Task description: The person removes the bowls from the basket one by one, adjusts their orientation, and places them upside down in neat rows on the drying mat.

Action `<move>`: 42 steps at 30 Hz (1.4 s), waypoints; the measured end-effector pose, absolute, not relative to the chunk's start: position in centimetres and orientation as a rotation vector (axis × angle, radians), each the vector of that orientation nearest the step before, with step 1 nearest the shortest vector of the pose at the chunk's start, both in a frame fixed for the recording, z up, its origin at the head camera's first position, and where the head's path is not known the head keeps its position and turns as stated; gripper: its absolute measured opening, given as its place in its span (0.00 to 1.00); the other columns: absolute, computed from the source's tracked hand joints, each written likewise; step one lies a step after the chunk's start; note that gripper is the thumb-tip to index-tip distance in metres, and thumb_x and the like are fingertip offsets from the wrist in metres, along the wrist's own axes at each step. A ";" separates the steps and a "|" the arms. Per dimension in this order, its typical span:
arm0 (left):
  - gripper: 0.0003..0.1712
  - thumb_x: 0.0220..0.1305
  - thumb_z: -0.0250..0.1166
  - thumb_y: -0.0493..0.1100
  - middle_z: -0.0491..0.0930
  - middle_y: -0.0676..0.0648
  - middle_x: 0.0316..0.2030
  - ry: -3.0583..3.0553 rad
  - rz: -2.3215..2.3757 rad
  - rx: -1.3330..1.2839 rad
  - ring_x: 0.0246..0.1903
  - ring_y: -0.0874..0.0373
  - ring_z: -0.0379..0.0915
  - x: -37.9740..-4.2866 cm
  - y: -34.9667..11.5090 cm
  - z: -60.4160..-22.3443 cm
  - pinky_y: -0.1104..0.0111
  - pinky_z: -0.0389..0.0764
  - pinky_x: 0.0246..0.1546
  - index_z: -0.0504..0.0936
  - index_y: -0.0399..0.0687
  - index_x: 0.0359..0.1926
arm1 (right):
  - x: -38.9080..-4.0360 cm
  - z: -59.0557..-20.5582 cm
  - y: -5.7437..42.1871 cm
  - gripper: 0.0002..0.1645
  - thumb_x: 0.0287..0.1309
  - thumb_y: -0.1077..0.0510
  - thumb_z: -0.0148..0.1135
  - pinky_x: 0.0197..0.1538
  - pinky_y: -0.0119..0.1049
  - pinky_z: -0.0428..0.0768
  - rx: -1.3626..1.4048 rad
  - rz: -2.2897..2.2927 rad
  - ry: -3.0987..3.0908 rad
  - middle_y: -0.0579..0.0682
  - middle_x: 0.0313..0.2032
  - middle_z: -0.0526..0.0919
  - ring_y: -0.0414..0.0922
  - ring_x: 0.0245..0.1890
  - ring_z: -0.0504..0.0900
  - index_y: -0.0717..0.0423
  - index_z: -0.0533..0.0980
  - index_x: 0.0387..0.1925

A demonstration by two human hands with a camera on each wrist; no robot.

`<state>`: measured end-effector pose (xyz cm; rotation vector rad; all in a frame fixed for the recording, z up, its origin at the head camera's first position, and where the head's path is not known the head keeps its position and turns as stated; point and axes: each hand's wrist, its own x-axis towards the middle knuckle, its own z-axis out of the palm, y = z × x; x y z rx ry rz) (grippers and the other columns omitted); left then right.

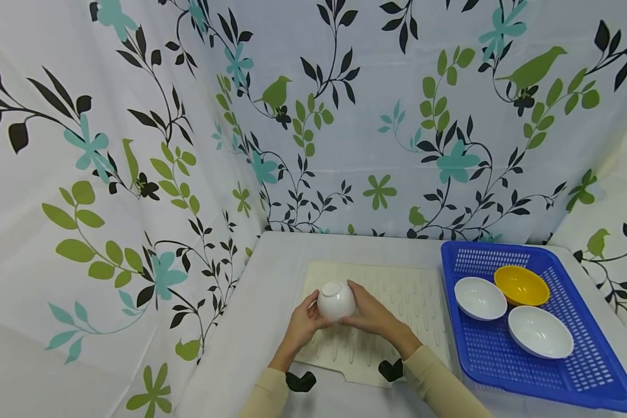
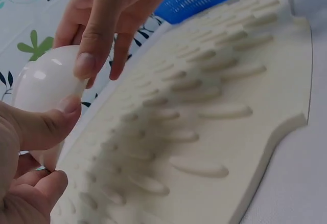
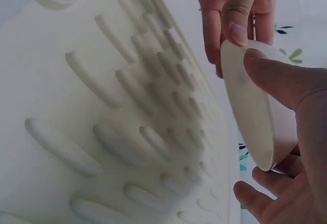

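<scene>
A white bowl (image 1: 337,301) is held upside down, its foot ring facing up, above the cream ridged drying mat (image 1: 397,290). On its left side my left hand (image 1: 302,326) grips it, thumb along the wall near the rim. My right hand (image 1: 372,313) grips the opposite side, with the thumb near the rim and fingers behind. The right wrist view shows the bowl (image 3: 250,106) edge-on, part of its inside visible between both thumbs. In the left wrist view the bowl's glossy outer wall (image 2: 46,81) shows between the two hands.
To the right stands a blue plastic basket (image 1: 480,360) with perforated sides. Inside lie a yellow bowl (image 1: 522,285) and two white bowls, one at the left (image 1: 480,298) and one in front (image 1: 540,332). A patterned curtain (image 1: 345,145) hangs behind the white-covered table (image 1: 271,278).
</scene>
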<state>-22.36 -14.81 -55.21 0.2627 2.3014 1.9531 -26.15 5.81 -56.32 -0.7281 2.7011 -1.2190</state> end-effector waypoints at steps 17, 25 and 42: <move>0.48 0.46 0.71 0.29 0.60 0.33 0.63 2.772 1.631 0.180 0.64 0.41 0.62 -27.1 -15.4 -60.4 0.58 0.69 0.65 0.58 0.33 0.68 | -30.2 -58.3 3.4 0.57 0.42 0.50 0.75 0.63 0.51 0.73 -0.695 -1.086 2.768 0.64 0.64 0.62 0.56 0.61 0.69 0.64 0.54 0.68; 0.45 0.45 0.71 0.27 0.64 0.30 0.59 2.863 1.638 0.191 0.62 0.37 0.64 -28.5 -15.5 -61.3 0.55 0.70 0.63 0.60 0.26 0.65 | -31.6 -60.2 2.4 0.56 0.44 0.53 0.74 0.68 0.52 0.67 -0.693 -1.128 2.825 0.64 0.67 0.60 0.58 0.66 0.64 0.66 0.53 0.68; 0.44 0.49 0.70 0.35 0.63 0.30 0.63 2.989 1.427 0.278 0.62 0.38 0.64 -28.4 -15.6 -62.4 0.53 0.72 0.62 0.60 0.28 0.65 | -30.9 -61.1 1.6 0.58 0.45 0.48 0.72 0.64 0.51 0.73 -0.548 -0.993 2.902 0.64 0.68 0.59 0.59 0.62 0.70 0.66 0.51 0.69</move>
